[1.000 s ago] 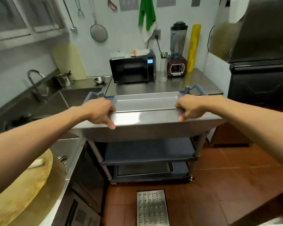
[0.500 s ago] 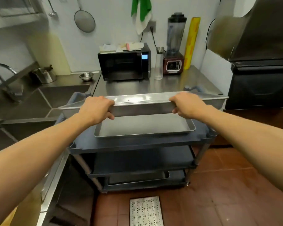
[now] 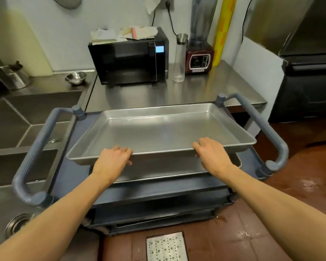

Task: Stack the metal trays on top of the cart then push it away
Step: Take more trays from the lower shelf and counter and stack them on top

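Left hand (image 3: 112,158): closed over the near rim of the upper metal tray (image 3: 158,132), fingers curled on top, left of the rim's middle.
Right hand (image 3: 211,154): closed on the same near rim, toward its right end; both hands grip the one tray.
Why held so: a hand on each side of the near rim keeps the wide, shallow tray level; it seems to be on its way down onto the tray beneath.
Upper metal tray: above the cart's top shelf (image 3: 72,178), its near edge raised clear of the lower one; whether its far edge touches anything cannot be told.
Lower metal tray (image 3: 162,171): flat on the top shelf, near its front edge, mostly hidden beneath the upper one.
Trays counted: two on top; a third (image 3: 158,222) appears to lie on the bottom shelf.
Cart (image 3: 36,147): grey, one looped handle at each end, standing against the steel surface (image 3: 205,89).
Step in hand: stacking; pushing not yet begun.
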A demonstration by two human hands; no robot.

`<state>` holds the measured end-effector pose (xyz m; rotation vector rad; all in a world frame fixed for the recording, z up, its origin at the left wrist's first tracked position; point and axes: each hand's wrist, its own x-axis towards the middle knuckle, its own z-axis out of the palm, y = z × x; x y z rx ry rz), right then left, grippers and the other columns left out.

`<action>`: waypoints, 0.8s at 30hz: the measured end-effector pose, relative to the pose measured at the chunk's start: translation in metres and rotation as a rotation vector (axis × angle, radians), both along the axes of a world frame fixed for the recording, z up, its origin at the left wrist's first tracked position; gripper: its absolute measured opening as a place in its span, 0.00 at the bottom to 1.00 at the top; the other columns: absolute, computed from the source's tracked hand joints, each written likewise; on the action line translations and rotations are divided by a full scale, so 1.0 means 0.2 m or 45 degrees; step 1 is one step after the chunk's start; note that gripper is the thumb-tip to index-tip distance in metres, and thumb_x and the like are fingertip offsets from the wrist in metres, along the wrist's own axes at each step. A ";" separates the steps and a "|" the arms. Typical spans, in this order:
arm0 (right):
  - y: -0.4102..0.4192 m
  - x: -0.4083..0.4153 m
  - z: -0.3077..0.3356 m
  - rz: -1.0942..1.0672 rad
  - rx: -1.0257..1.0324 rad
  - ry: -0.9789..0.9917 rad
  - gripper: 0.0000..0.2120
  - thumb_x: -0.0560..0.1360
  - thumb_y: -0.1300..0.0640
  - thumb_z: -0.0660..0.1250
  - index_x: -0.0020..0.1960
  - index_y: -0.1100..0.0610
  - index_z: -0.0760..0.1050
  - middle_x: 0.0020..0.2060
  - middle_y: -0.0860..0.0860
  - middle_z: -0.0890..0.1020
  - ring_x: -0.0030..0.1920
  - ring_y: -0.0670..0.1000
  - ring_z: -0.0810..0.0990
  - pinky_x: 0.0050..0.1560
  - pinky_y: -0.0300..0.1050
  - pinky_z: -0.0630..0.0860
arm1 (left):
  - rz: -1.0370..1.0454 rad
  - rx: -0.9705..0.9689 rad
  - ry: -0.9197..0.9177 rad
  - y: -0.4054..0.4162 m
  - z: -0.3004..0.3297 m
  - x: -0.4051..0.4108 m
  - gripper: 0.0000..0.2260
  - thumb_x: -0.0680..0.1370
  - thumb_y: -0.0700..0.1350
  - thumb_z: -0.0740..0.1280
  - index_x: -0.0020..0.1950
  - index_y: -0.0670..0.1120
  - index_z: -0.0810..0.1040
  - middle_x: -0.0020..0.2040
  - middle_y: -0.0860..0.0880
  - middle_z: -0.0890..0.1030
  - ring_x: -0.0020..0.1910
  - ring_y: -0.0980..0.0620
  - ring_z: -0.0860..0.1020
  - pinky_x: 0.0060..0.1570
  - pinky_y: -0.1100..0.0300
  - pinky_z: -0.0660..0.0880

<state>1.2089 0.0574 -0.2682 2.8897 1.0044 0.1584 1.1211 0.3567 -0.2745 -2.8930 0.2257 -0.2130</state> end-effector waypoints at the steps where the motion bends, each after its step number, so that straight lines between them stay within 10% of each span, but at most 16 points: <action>1: -0.01 0.02 -0.03 0.007 -0.001 0.004 0.03 0.76 0.62 0.64 0.48 0.62 0.73 0.43 0.61 0.77 0.45 0.63 0.76 0.38 0.51 0.63 | -0.018 0.009 0.017 -0.01 -0.01 0.01 0.08 0.74 0.49 0.70 0.44 0.46 0.76 0.41 0.46 0.82 0.41 0.43 0.79 0.29 0.54 0.64; 6: -0.03 0.04 -0.17 -0.008 -0.131 0.086 0.05 0.74 0.65 0.63 0.50 0.60 0.72 0.46 0.59 0.77 0.47 0.61 0.76 0.42 0.52 0.69 | -0.085 0.127 0.084 -0.06 -0.08 0.01 0.16 0.58 0.44 0.82 0.34 0.44 0.76 0.28 0.46 0.78 0.26 0.44 0.76 0.20 0.61 0.58; 14: -0.04 0.04 -0.38 0.134 -0.365 0.152 0.12 0.68 0.71 0.63 0.50 0.61 0.73 0.48 0.59 0.78 0.49 0.60 0.77 0.42 0.49 0.65 | 0.059 0.201 0.324 -0.06 -0.33 0.00 0.08 0.80 0.50 0.61 0.51 0.46 0.75 0.49 0.46 0.81 0.48 0.44 0.79 0.35 0.52 0.67; 24: -0.08 0.07 -0.38 0.143 -0.023 0.235 0.07 0.78 0.59 0.61 0.51 0.60 0.75 0.48 0.58 0.80 0.47 0.59 0.78 0.43 0.51 0.72 | 0.264 -0.212 0.330 -0.12 -0.36 -0.02 0.12 0.76 0.54 0.67 0.46 0.45 0.77 0.46 0.45 0.81 0.45 0.43 0.78 0.38 0.53 0.72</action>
